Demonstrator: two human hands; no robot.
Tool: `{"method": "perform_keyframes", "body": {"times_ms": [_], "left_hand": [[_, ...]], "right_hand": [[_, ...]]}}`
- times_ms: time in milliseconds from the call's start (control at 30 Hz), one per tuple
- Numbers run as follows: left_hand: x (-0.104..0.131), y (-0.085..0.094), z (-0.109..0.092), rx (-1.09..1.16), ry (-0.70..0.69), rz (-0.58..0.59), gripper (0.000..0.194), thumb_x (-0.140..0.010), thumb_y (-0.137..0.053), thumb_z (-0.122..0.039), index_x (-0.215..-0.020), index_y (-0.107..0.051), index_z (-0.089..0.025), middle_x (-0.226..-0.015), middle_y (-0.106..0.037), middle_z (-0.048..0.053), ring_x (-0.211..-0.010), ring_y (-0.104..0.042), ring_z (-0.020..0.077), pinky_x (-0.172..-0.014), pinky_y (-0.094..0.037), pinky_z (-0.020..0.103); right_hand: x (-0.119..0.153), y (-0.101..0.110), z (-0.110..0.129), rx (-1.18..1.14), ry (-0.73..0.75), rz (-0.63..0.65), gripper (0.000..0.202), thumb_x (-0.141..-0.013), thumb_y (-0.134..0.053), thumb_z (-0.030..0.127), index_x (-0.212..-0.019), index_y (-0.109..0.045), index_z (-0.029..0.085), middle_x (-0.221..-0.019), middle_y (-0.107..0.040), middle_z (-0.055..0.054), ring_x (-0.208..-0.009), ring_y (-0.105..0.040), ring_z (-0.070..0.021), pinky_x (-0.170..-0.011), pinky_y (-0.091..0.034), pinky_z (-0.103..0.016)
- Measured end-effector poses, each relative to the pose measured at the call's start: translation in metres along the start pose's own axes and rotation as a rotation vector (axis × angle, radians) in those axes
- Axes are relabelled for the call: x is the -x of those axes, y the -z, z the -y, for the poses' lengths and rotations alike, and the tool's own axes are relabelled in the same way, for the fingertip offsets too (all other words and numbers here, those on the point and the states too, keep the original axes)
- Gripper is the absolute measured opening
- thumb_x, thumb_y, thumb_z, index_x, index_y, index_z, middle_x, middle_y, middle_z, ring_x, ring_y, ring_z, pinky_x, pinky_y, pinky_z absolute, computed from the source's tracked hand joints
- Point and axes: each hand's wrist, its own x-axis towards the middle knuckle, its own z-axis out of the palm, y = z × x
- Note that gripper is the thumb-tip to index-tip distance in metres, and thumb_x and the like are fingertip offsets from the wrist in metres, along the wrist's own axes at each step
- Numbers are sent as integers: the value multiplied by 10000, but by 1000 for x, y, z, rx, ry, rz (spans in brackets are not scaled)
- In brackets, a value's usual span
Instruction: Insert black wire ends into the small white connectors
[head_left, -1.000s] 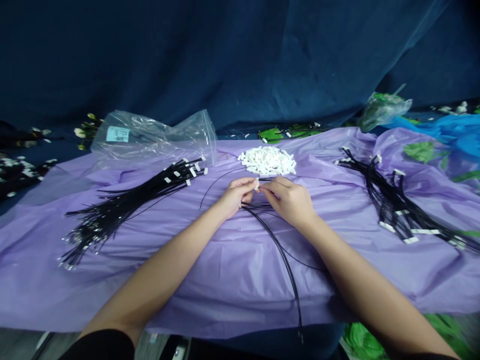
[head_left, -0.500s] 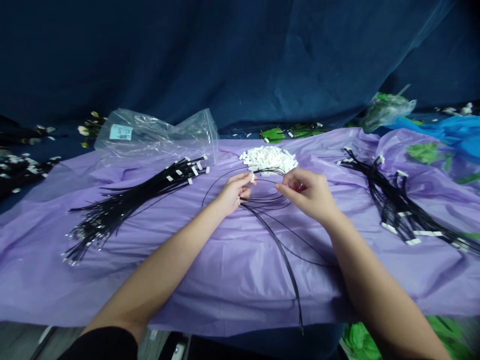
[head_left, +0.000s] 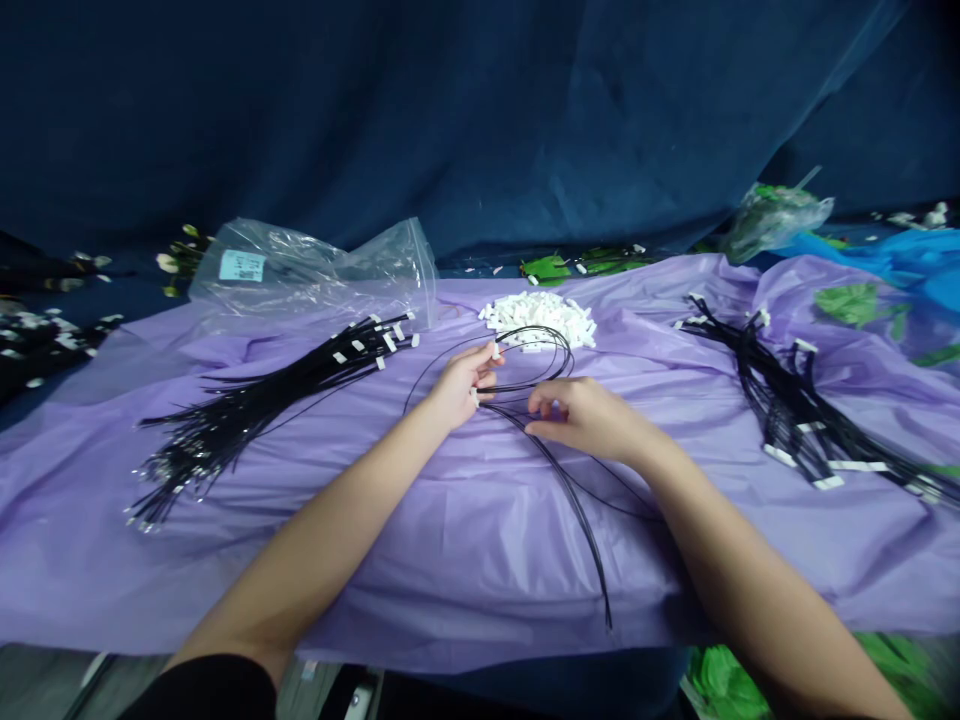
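Note:
My left hand (head_left: 463, 386) is closed on several thin black cables (head_left: 555, 382). A white connector (head_left: 496, 350) shows at its fingertips, and another white piece (head_left: 474, 397) sits lower at the palm. From this hand the cables loop out to the right, and several strands hang down toward the table's front edge. Just right of these strands, my right hand (head_left: 589, 418) has its fingers curled with a gap between thumb and forefinger. I see nothing held in it. Behind both hands lies a heap of small white connectors (head_left: 540, 318).
Left lies a thick bundle of black cables with white ends (head_left: 277, 400); another bundle (head_left: 787, 390) lies right. Behind the left one is a clear plastic bag (head_left: 315, 265). A wrinkled purple sheet (head_left: 450, 560) covers the table. Green leaves (head_left: 724, 680) show below the front edge.
My right hand has moved down and toward me, away from the looped cables, and its fingers have parted. The loop now stands freely. My left hand has shifted slightly left.

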Motion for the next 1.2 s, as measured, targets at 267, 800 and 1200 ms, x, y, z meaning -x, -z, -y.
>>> {"method": "perform_keyframes", "body": {"times_ms": [267, 800, 1200], "left_hand": [[2, -2, 1, 0, 10, -41, 260, -731, -738, -352, -816, -623, -136, -725, -558, -30, -395, -320, 9, -351, -250, 161], [2, 0, 3, -32, -4, -7, 323, -699, -755, -415, -824, -620, -150, -739, -577, -32, -406, -326, 18, -379, -271, 182], [-1, 3, 6, -34, -22, 22, 317, -708, -747, -415, -832, -621, -152, -766, -577, -20, -408, -339, 12, -375, -242, 177]], "right_hand": [[-3, -10, 10, 146, -1, -17, 120, -834, -619, 305, -794, -677, 207, -751, -669, -3, -659, -549, -124, -594, -303, -237], [-2, -16, 17, 215, 6, -92, 184, -908, -475, 197, -916, -650, 254, -871, -705, 8, -780, -644, -162, -611, -305, -245], [-4, -21, 21, 269, -42, -94, 149, -886, -518, 271, -799, -628, 221, -835, -692, -8, -728, -619, -163, -560, -247, -262]]}}
